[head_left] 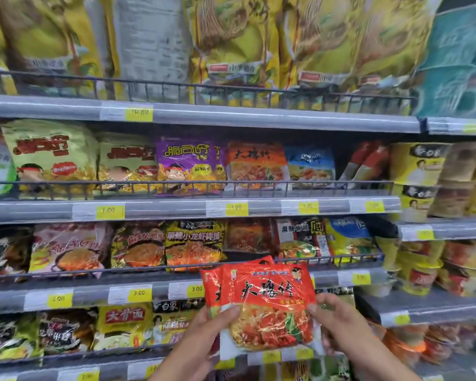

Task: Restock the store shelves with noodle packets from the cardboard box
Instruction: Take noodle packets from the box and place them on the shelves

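So the shelves (198, 210) are pretty packed, each one fronted by a low black wire rail (193, 185) and a grey strip with yellow price tags (110, 211); top row is tall yellow bags (231, 39) with a teal bag (459, 59) off to the right; next row down has pale green snack packets (50, 155), a purple packet (190, 163), an orange packet (256, 163) and a blue packet (309, 163); to the right of that there's a section of stacked yellow cup noodles (418, 166); the row under it holds black-and-yellow noodle packets (194, 243) right beside each other, with a darker, emptier-looking slot (248, 237) just right of them. Held up in front of that lower rail is the red noodle packets (267, 301) bundle, a few stacked together; the front one is shiny red plastic with big black characters and a picture of noodles on the lower half, crinkly with glare; at least one more red edge pokes out behind on the left. The left hand (204, 331) is closed on the bottom-left corner, thumb on the front; the right hand (338, 323) pinches the right edge, thumb on the front, a ring on one finger; the box isn't in view.
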